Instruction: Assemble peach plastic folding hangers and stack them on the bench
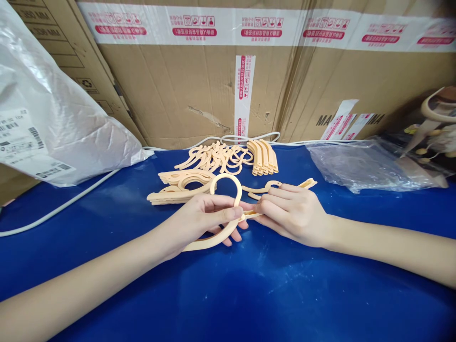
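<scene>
A cream plastic clothes hanger [210,242] is held between both hands, its round hook standing up and one curved arm sloping down to the left. My left hand [213,213] pinches it at the joint below the hook, thumb in front and fingers behind. Curled over the hanger's other arm just right of that joint is my right hand [294,209]; its fingers hide most of this arm. Just behind the right hand lie more cream hanger parts [272,184], partly covered by it. Left of the hook, several hanger arms [169,194] are stacked on the table.
Loose hooks [213,156] lie heaped at the back of the blue table [228,294], beside a neat row of hanger arms [264,156]. Cardboard boxes [185,85] wall off the rear. A white cable [60,221], a white mailer bag [64,104] and clear plastic [359,161] flank the sides.
</scene>
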`<state>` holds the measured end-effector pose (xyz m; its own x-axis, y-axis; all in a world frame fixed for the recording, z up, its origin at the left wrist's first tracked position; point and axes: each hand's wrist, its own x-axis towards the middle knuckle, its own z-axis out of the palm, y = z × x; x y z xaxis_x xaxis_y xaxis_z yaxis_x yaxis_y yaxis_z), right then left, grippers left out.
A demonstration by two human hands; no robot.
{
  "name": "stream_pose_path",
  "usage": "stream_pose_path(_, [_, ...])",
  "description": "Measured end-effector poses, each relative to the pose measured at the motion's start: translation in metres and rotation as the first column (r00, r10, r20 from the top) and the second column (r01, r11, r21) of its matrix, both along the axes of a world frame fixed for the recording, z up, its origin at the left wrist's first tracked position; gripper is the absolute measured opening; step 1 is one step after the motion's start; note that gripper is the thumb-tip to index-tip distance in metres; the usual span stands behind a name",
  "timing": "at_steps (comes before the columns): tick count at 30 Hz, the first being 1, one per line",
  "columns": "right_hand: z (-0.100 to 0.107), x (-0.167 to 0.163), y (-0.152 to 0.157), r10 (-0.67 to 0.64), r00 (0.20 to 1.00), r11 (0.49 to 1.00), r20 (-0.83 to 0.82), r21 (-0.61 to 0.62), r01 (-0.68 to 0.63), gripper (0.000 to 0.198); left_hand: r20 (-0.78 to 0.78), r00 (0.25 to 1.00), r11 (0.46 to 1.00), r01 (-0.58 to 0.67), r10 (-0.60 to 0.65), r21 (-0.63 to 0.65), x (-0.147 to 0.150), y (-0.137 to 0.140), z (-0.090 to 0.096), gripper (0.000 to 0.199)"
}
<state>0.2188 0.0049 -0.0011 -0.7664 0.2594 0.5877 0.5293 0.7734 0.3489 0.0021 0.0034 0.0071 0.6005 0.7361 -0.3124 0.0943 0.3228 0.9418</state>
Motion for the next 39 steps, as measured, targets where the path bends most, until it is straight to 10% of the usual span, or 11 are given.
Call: stream_pose_path(39, [-0.0011,0.0016,-0.0008,0.027,0.999,0.999,0.019,0.035,-0.027,0.033,-0.091,0.996,0.998,0.025,-0.02,0.06,0.0046,-0.0011,0.0027,0.024])
